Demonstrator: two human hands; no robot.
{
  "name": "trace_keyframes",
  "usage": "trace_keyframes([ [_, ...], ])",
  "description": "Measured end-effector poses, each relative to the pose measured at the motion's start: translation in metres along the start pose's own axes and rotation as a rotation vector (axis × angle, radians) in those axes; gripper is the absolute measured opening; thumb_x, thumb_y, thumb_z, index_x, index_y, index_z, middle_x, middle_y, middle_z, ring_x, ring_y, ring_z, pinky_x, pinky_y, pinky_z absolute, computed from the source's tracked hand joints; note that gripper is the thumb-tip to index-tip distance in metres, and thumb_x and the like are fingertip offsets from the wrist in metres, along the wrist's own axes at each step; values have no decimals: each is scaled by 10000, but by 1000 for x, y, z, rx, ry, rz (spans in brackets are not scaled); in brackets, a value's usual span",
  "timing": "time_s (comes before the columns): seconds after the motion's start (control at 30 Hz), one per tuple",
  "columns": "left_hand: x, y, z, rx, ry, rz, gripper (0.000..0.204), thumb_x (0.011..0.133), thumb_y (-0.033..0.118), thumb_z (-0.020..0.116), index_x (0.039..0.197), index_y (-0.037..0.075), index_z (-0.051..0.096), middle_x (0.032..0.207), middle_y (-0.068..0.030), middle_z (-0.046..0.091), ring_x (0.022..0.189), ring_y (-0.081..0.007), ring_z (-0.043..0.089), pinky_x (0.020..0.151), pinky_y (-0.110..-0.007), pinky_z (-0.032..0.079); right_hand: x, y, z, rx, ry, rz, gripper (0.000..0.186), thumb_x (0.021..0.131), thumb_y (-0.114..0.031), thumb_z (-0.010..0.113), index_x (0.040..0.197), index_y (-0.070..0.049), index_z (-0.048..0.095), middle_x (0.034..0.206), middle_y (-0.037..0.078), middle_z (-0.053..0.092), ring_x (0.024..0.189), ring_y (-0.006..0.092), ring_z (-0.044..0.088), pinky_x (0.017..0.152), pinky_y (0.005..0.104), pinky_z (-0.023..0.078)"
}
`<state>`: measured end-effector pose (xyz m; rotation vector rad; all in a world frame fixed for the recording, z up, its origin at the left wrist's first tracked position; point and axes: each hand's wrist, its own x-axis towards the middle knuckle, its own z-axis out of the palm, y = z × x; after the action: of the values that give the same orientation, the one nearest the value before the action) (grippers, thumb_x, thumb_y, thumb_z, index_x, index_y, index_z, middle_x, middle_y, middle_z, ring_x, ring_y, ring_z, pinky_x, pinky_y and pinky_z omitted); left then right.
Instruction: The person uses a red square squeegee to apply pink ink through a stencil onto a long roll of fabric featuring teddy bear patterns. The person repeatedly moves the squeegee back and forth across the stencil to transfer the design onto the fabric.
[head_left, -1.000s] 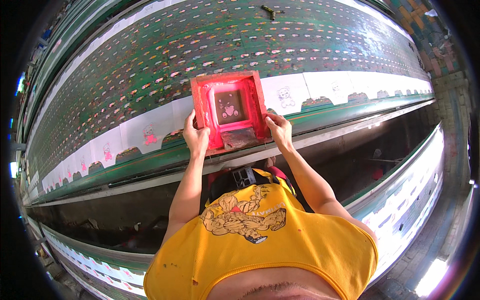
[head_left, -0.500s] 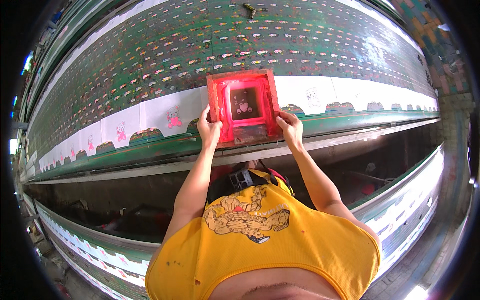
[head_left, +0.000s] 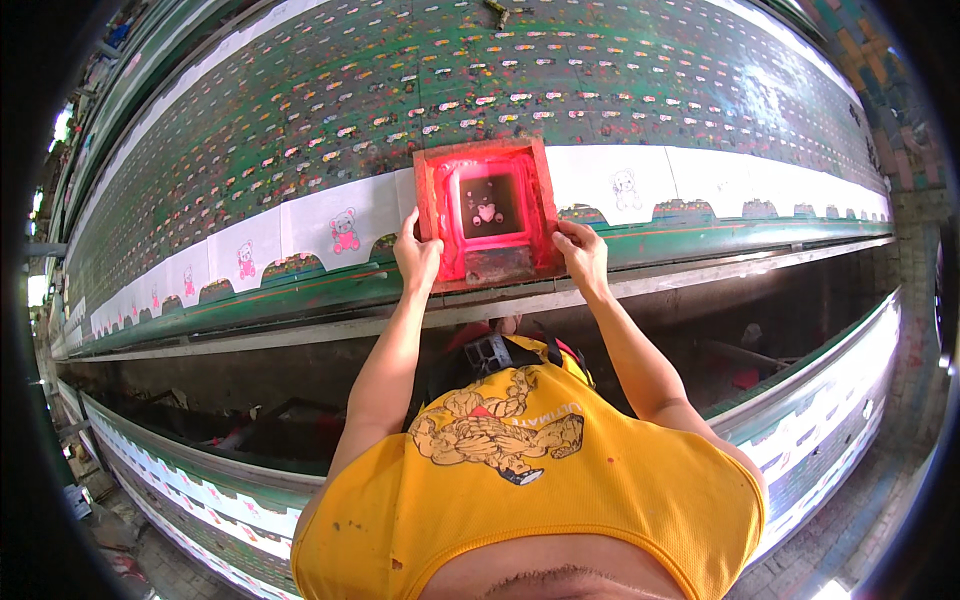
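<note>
A square reddish screen-printing frame [head_left: 534, 160], smeared with bright pink around a dark mesh window showing a small bear design, lies at the near edge of the long table over a row of white paper sheets [head_left: 250, 225]. My left hand [head_left: 420, 255] grips its left side, thumb toward the front corner. On the opposite side, my right hand [head_left: 583, 250] has fingers and thumb closed on the frame's lower corner. Bear prints show on the sheets beside it: pink ones to the left, fainter outlines to the right.
The long green table [head_left: 330, 70] is speckled with paint and small pale marks; a small dark tool [head_left: 496, 14] lies at its far side. A dark trough [head_left: 200, 390] runs below the near rail. A second table [head_left: 190, 485] with papers is behind me, beside a paved aisle [head_left: 910, 280].
The frame has shifted slightly left along the paper row compared with one second ago, with both hands still on it. The whole view has shifted, so the table appears moved rightward.
</note>
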<state>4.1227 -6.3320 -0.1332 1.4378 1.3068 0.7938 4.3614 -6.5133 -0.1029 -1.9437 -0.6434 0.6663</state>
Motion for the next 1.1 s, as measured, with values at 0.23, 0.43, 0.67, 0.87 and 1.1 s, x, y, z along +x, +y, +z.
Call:
trace_keyframes([
  [0.23,10,-33,6,220,63,170,680,695,-40,676,1370,-28,596,1271,-262,684,1180,-363,677,1007,-410,527,-26,-31,7,-300,-135,-706,465,762,-173,835,1168,5,694,1182,181,649,1114,379,623,968,434,522],
  [0.43,6,-19,5,256,51,165,659,701,-30,667,1356,-34,600,1303,-263,666,1218,-389,651,1042,-429,509,-29,-39,30,-563,-421,-873,465,694,-95,794,1140,-11,695,1156,145,654,1106,347,617,998,442,514],
  [0.67,5,-22,4,260,55,178,656,702,-30,662,1355,-45,596,1309,-264,662,1234,-390,639,1063,-437,498,-12,-25,58,-572,-206,-960,320,749,-41,655,1068,-12,651,1081,142,637,1066,334,612,935,436,521],
  [0.87,2,-12,3,242,29,138,649,699,-25,672,1343,-57,597,1308,-263,663,1258,-399,621,1090,-434,479,64,-45,83,-528,-83,-998,178,774,-34,657,949,-35,625,981,140,647,981,345,632,872,460,533],
  [1.1,3,-9,5,266,72,211,595,713,-26,675,1304,-57,618,1265,-275,676,1233,-422,628,1069,-456,487,127,-71,87,-507,-170,-867,155,795,-50,699,941,-3,681,974,168,679,1033,375,647,900,485,529],
])
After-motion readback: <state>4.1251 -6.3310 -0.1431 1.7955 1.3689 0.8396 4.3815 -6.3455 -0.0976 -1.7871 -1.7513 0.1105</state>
